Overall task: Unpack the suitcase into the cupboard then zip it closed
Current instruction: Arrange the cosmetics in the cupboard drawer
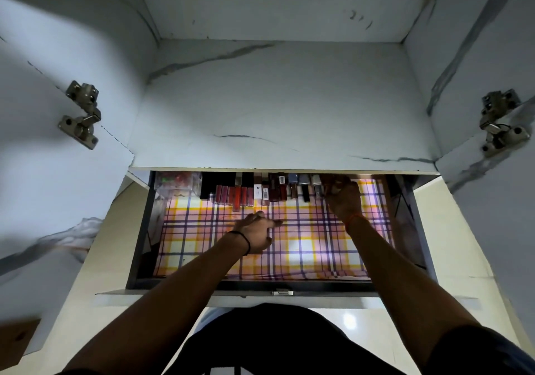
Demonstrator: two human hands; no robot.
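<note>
I look down into a pulled-out cupboard drawer (pixel 139 241) lined with a plaid cloth (pixel 304 247). A row of small cosmetic tubes and bottles (pixel 260 191) lies along the drawer's back edge, with a clear plastic box (pixel 178 183) at the back left. My left hand (pixel 256 231) hovers over the cloth in the drawer's middle, fingers relaxed, holding nothing. My right hand (pixel 343 196) reaches to the right end of the row with its fingers curled round a small item there; what it is I cannot make out. The suitcase is out of view.
Above the drawer is a white marble-pattern shelf (pixel 278 108) inside the cupboard. Both cupboard doors stand open, with metal hinges at left (pixel 82 114) and right (pixel 499 123). A brown object (pixel 17 340) sits at the lower left edge.
</note>
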